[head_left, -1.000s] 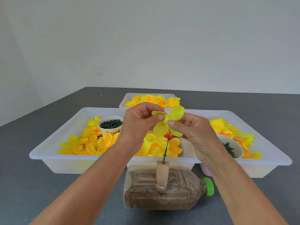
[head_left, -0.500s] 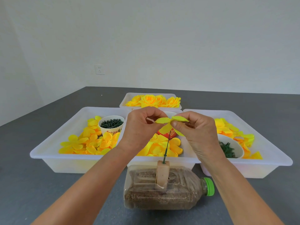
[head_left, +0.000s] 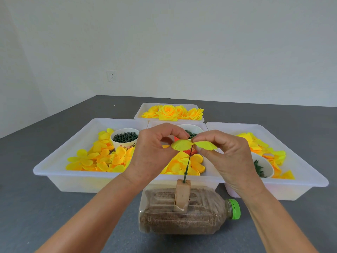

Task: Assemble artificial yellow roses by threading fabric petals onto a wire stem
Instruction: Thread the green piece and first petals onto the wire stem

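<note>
Petal [head_left: 183,144]: thin yellow fabric piece, held flat and level at the top of the stem, between the two grips; a second lobe shows on its right side.
Stem [head_left: 187,164]: dark green wire, just below the grips, leaning slightly, its foot stuck in the block [head_left: 182,194].
Left hand [head_left: 155,152]: grip pinching the petal's left lobe, thumb under, fingertips on top.
Right hand [head_left: 225,157]: grip pinching the right lobe close to the stem tip.
Handling: likely very light and limp; it should fold or crease rather than break, and may slip off the wire if let go early.
Where to hold: judged best close to the petal's centre, on both sides of the hole, so the fabric stays taut as it slides down.
Stem stiffness: thin wire probably bends under side load; press straight down.
Bottle [head_left: 184,212]: lies on the surface under the grips, filled with brown grains, carrying the block.
Tray [head_left: 54,172]: behind the left grip, holding loose petals.
</note>
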### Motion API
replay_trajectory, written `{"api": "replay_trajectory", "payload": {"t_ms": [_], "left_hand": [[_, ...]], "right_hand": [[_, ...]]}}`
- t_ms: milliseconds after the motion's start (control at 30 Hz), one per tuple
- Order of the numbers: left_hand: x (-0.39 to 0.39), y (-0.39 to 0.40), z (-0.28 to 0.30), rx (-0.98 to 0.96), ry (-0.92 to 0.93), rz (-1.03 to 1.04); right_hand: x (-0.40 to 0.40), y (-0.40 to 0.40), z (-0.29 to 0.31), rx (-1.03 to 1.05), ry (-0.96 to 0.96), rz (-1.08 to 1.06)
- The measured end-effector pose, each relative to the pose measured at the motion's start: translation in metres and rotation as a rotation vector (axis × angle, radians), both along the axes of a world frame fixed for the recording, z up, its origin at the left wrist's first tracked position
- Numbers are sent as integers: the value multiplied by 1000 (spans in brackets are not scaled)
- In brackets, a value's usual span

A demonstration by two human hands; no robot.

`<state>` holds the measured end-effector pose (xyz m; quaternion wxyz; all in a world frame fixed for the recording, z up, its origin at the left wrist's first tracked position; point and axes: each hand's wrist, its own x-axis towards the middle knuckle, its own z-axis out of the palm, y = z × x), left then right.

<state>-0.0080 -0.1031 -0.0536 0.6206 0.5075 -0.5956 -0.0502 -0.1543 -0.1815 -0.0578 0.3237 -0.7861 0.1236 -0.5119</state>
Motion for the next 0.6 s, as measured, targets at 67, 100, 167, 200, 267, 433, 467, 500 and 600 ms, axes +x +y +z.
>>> {"api": "replay_trajectory", "payload": {"t_ms": [67, 100, 167, 200, 267, 433, 467, 500, 600], "left_hand": [[0, 2, -4, -29, -59, 6], [0, 2, -6, -50, -92, 9], [0, 2, -10, -99, -159, 17], [0, 1, -12, -127, -200, 35], [0, 1, -16, -172, -286, 87], [-1, 0, -19, -210, -360, 144], [0, 0, -18, -215, -357, 147], [-1, 0, -18, -223, -357, 151], [-1, -1, -14, -249, -356, 175]], "right_hand": [[0, 0, -3, -29, 5, -26], [0, 0, -5, -34, -7, -26], [0, 0, -10, -31, -46, -16], [-1, 0, -11, -38, -55, -26], [0, -1, -15, -70, -56, -60], [2, -2, -17, -84, -56, -89], [3, -2, -17, -83, -60, -90], [3, -2, -16, -80, -67, -88], [4, 0, -14, -70, -98, -79]]}}
